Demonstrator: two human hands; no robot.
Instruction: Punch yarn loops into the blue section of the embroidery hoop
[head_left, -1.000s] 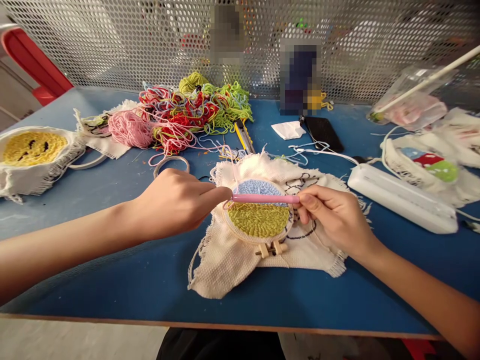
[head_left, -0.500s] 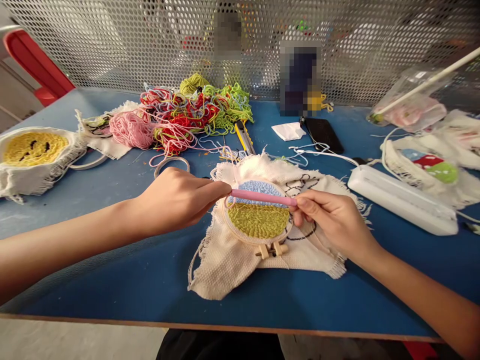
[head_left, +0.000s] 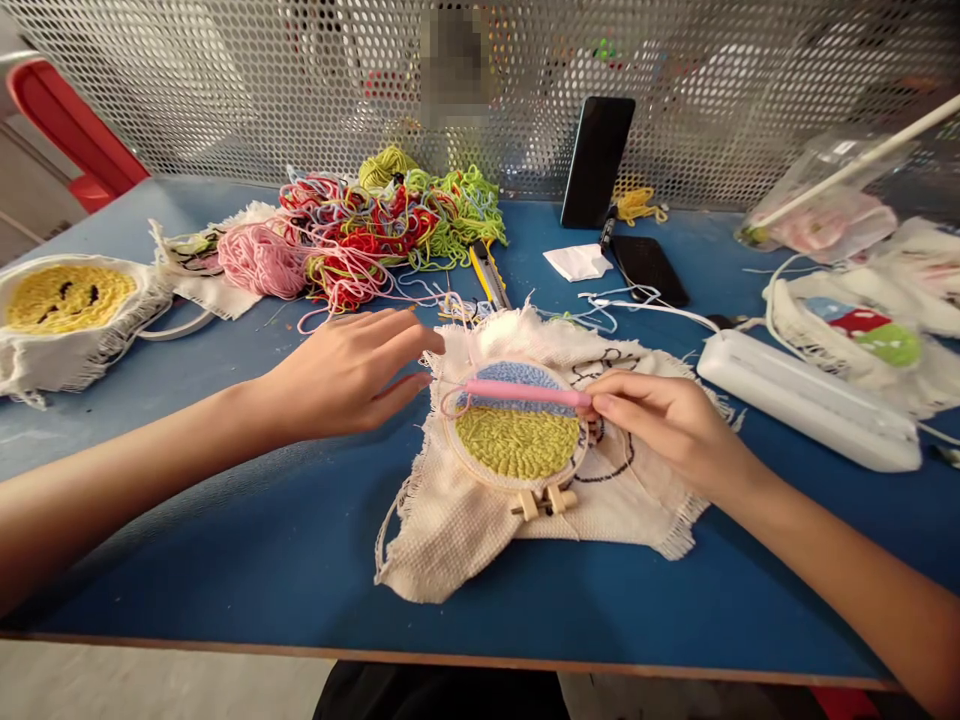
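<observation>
My right hand (head_left: 664,425) pinches one end of a pink punch needle (head_left: 529,393), held level above the embroidery hoop. A loop of pink yarn (head_left: 454,402) hangs at the punch needle's left end. Just left of that end, my left hand (head_left: 360,372) is open, thumb and fingers apart, with nothing visible in it. Below lies the wooden hoop (head_left: 480,477), clamping cream cloth (head_left: 450,530) with a blue looped area (head_left: 517,375) above a yellow-green one (head_left: 517,440). Its screw clamp (head_left: 544,502) faces me. Dark drawn lines show on the cloth to the right.
Behind my left hand lies a tangled yarn heap (head_left: 375,225) beside a yellow utility knife (head_left: 489,273). A phone (head_left: 598,162) leans against the perforated metal screen (head_left: 225,90); another phone (head_left: 649,268) lies flat. A white power strip (head_left: 810,400) sits right, a yellow hooped piece (head_left: 71,297) left.
My left hand has let go of the punch needle's left end, opened, and drawn slightly left. My right hand keeps its hold in nearly the same place.
</observation>
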